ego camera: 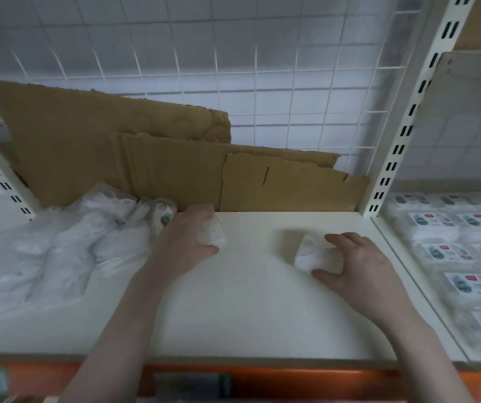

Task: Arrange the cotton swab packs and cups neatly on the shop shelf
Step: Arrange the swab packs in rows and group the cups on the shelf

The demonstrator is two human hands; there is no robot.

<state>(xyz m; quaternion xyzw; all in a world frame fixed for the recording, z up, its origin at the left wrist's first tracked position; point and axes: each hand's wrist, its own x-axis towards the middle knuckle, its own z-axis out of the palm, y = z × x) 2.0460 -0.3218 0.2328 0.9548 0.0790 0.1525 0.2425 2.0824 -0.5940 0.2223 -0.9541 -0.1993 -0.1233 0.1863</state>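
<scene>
Fingers (346, 242) of right hand (361, 263) curl around swab pack (315, 257).

Shop: slotted shelving (408, 132), packaged stock (448, 251).

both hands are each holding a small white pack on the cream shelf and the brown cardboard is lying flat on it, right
Not quite. The head view shows the brown cardboard sheets standing against the white wire grid. The left hand and right hand do each hold a small white pack.
</scene>
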